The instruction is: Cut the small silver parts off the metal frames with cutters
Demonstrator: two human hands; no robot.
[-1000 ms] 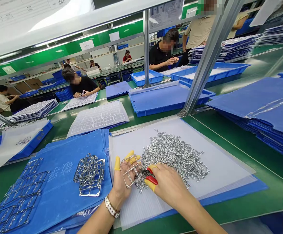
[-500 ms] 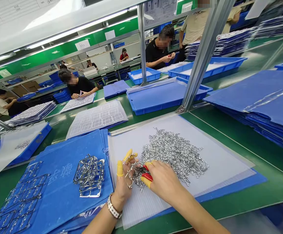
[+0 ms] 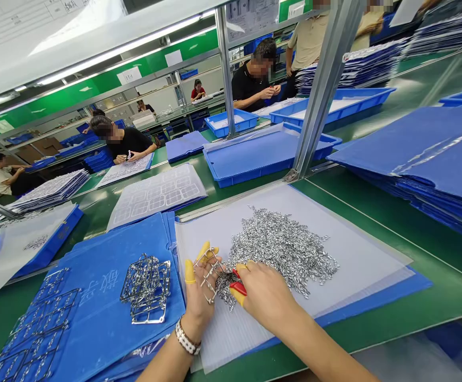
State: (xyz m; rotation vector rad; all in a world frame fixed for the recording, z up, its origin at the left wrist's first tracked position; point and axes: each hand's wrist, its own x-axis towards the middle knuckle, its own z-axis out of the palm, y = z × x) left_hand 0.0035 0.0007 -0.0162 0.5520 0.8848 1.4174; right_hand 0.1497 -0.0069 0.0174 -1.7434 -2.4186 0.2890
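My left hand (image 3: 197, 292), with yellow finger cots, grips a small silver metal lattice frame (image 3: 209, 276). My right hand (image 3: 265, 294) holds red-handled cutters (image 3: 238, 284), whose jaws are hidden among the metal at the frame's edge. Beside both hands lies a loose pile of small silver metal pieces (image 3: 281, 249) on a translucent corrugated plastic sheet (image 3: 358, 265). To the left, a tangled heap of similar metal frames (image 3: 145, 289) rests on a blue corrugated sheet (image 3: 107, 313). A beaded bracelet (image 3: 187, 337) circles my left wrist.
A blue tray (image 3: 258, 154) stands beyond an aluminium post (image 3: 322, 85). Stacks of blue sheets (image 3: 410, 154) fill the right. Left lie a blue tray (image 3: 32, 249) and stacked metal sheets (image 3: 50, 190). Several co-workers sit or stand farther along the green benches.
The whole view has drifted slightly left and up. My right hand and the cutters have shifted slightly left, closer to the frame in my left hand.
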